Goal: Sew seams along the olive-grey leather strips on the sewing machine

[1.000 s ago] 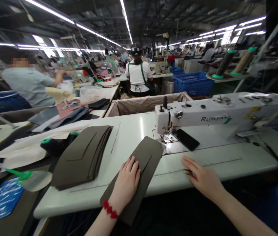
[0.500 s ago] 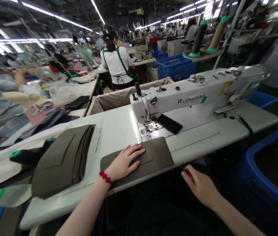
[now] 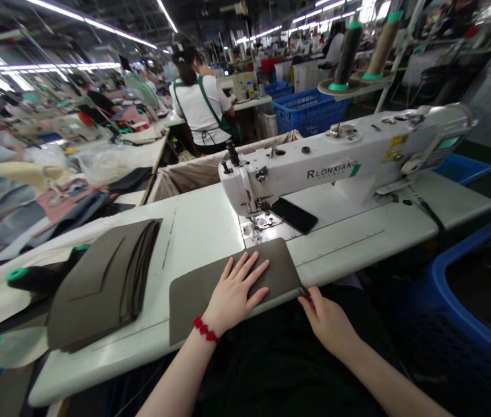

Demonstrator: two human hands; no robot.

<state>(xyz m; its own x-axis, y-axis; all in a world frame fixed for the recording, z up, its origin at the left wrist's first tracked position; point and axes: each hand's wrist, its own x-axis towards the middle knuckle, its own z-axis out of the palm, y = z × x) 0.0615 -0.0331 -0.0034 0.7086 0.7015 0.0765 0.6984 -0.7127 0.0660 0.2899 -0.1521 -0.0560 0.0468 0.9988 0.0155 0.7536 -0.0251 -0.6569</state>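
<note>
Pressing fabric piece (image 3: 193,289) flat on tabletop (image 3: 202,223) with open left hand (image 3: 234,292); pinching near corner with right hand (image 3: 327,321); keep smooth, unwrinkled.

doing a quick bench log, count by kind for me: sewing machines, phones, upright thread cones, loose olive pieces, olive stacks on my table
sewing machine: 1
black phone: 1
upright thread cones: 2
loose olive piece: 1
olive stack: 1
total: 6
</note>
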